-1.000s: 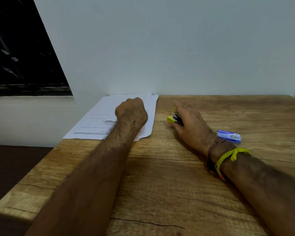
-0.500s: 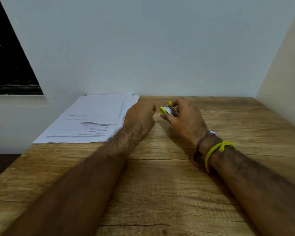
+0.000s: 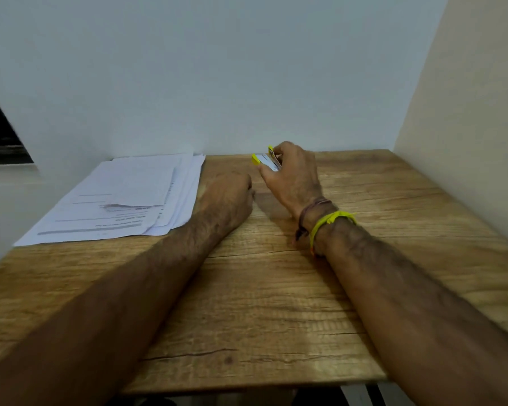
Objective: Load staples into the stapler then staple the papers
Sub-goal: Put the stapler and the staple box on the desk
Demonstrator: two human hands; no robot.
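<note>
A small yellow and white stapler point(image 3: 264, 160) is lifted a little above the wooden table point(image 3: 261, 303), held in my right hand point(image 3: 291, 174); only its front end shows past the fingers. My left hand point(image 3: 226, 197) rests as a fist on the table just left of it, holding nothing that I can see. A loose stack of white printed papers point(image 3: 123, 200) lies at the table's back left, beside the left hand. No box of staples shows; my right forearm covers the spot behind the wrist.
A pale wall point(image 3: 217, 83) runs along the table's far edge and a cream wall point(image 3: 467, 142) closes the right side. A dark window opening point(image 3: 0, 142) is at the far left. The table's near edge point(image 3: 247, 385) lies under my forearms.
My left hand left the papers and moved right to a spot beside the stapler. My right hand lifted the stapler off the table. The view swung right, and the blue staple box went out of sight.
</note>
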